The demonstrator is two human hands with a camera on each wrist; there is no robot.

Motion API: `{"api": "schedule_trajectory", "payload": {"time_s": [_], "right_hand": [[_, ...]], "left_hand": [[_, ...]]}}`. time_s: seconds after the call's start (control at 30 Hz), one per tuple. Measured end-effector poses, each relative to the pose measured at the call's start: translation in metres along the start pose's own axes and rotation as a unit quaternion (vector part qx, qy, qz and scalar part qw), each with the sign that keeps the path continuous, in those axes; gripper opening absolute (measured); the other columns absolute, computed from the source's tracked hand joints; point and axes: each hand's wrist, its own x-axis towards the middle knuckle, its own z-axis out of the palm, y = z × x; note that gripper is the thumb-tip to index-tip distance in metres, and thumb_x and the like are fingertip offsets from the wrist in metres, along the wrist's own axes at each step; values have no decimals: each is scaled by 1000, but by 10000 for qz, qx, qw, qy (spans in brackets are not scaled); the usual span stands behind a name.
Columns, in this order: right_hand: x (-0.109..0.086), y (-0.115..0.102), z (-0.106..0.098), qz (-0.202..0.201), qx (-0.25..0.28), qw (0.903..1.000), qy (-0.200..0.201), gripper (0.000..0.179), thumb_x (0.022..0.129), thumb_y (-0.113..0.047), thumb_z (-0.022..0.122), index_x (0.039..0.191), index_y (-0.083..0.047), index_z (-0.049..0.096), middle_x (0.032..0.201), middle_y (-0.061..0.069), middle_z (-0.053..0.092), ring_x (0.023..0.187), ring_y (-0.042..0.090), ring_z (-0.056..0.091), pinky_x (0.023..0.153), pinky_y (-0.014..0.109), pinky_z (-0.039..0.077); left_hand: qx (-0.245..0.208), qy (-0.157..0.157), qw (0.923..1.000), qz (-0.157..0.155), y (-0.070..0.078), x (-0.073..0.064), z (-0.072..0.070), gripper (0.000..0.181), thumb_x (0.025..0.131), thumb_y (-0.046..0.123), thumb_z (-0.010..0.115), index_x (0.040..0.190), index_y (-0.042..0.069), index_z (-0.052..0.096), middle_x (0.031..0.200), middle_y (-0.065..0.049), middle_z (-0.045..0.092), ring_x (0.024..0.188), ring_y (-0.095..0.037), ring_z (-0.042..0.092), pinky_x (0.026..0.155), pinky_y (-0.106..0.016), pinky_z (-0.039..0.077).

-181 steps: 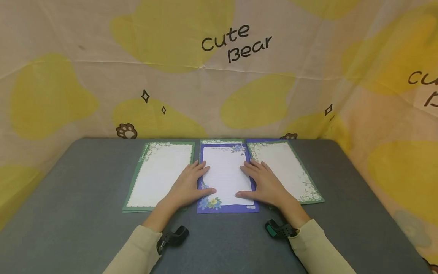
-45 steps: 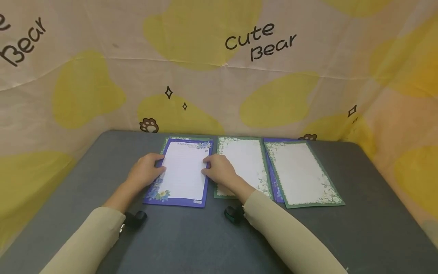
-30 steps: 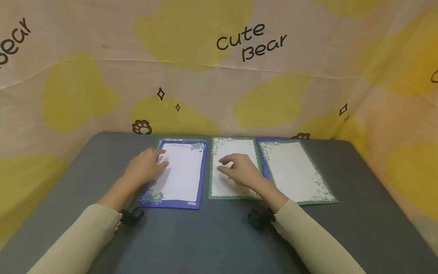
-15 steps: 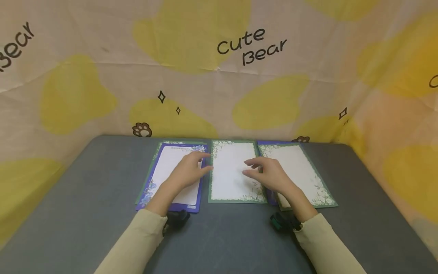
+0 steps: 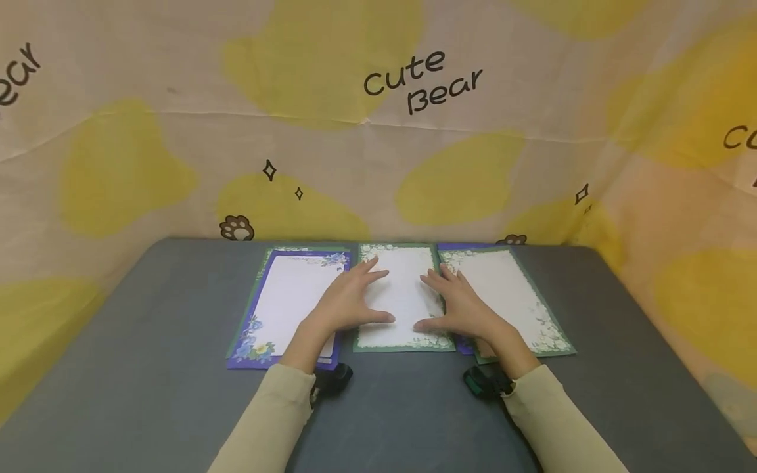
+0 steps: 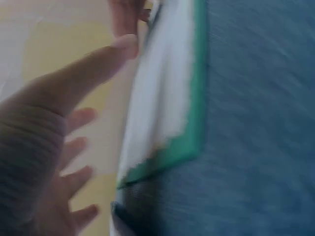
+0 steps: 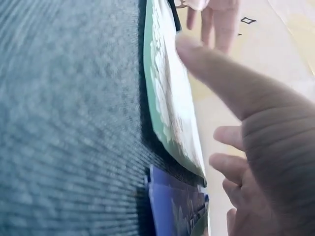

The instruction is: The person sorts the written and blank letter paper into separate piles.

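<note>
A sheet of green-bordered letter paper (image 5: 402,295) lies flat in the middle of the row. Over its left part hovers my left hand (image 5: 345,302), fingers spread and holding nothing. My right hand (image 5: 464,309) is above its right side, fingers likewise apart and thumb pointing inward. In both wrist views a small gap shows between the thumbs and this sheet. To the left, a purple-bordered sheet (image 5: 290,295) with blue flowers covers most of a green-bordered sheet (image 5: 258,272). On the right, another green-bordered sheet (image 5: 508,282) overlaps a purple one (image 5: 464,247).
The dark grey table (image 5: 148,368) extends in front of the papers and to both sides. Behind its far edge hangs a patterned cloth (image 5: 331,151) with yellow patches and lettering. Each wrist wears a black strap device (image 5: 334,380).
Earlier the purple-bordered sheet went from the middle onto the left green-bordered sheet, and both hands let go of it. Since then the hands have moved right, over the middle sheet, and spread their fingers.
</note>
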Motion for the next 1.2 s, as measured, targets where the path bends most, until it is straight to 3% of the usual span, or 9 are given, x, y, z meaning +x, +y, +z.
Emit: {"api": "schedule_trajectory", "payload": {"time_s": [0.13, 0.33, 0.47, 0.6, 0.7, 0.93, 1.0, 1.1, 1.2], "right_hand": [[3, -1, 3, -105, 37, 9998, -136, 100, 76, -55, 84, 153, -7, 43, 161, 22, 35, 156, 47, 13, 123, 69, 5], [2, -1, 3, -5, 17, 9998, -202, 94, 79, -53, 82, 153, -9, 45, 161, 17, 38, 157, 41, 17, 125, 66, 4], [2, -1, 6, 129, -1, 9998, -162, 92, 79, -55, 81, 152, -11, 46, 160, 14, 40, 156, 39, 22, 125, 66, 9], [3, -5, 7, 167, -133, 9995, 239, 78, 82, -50, 81, 144, -11, 57, 152, 18, 51, 150, 40, 36, 125, 64, 17], [4, -8, 7, 168, 59, 9969, 762, 57, 85, -38, 81, 133, -9, 67, 138, 18, 64, 134, 39, 55, 117, 59, 37], [2, -8, 4, 1091, 1198, 9688, 1874, 59, 95, -44, 68, 141, -8, 59, 130, 15, 67, 118, 34, 64, 99, 52, 54], [1, -8, 1, 1370, 1497, 9597, 1942, 62, 98, -49, 61, 146, -10, 54, 109, 12, 71, 95, 28, 67, 81, 45, 58], [0, -7, -3, 1562, 2010, 9501, 1802, 61, 101, -51, 56, 150, -15, 49, 73, 4, 56, 59, 15, 50, 55, 30, 46], [-1, -8, -7, 1570, 2560, 9404, 1597, 54, 102, -42, 59, 149, -17, 51, 78, 3, 55, 51, 12, 29, 49, 26, 34]], "left_hand": [[112, 172, 9998, -52, -7, 0, 4, 95, 73, 60, 83, 153, 21, 47, 169, -6, 25, 157, -37, 20, 124, -65, 18], [194, -283, 9994, -80, -16, 1, 13, 101, 76, 67, 77, 156, 18, 40, 168, -7, 27, 159, -35, 13, 127, -63, 5], [297, -263, 9992, -99, -19, 1, 18, 95, 78, 67, 75, 154, 19, 44, 166, -7, 31, 159, -34, 16, 127, -62, 3], [162, 32, 9998, -98, -20, 0, 17, 81, 82, 60, 76, 148, 19, 54, 160, -9, 44, 154, -35, 30, 126, -63, 9], [-13, 482, 9988, -73, -20, 0, 17, 61, 85, 49, 78, 135, 16, 66, 146, -9, 60, 141, -35, 49, 124, -65, 18], [-434, 1111, 9928, -101, -17, 2, 17, 31, 88, 34, 79, 113, 16, 78, 120, -4, 76, 121, -29, 67, 124, -65, 20], [-576, 1227, 9907, -102, -14, 2, 17, 30, 88, 33, 78, 114, 17, 78, 120, -3, 76, 119, -27, 68, 121, -59, 30], [-769, 1336, 9880, -52, -8, 2, 16, 32, 89, 32, 78, 118, 18, 76, 125, -2, 74, 120, -25, 68, 112, -50, 45], [-911, 1334, 9868, 111, 1, 3, 14, 36, 89, 31, 78, 121, 16, 75, 131, -2, 71, 126, -26, 64, 108, -47, 50]]}}
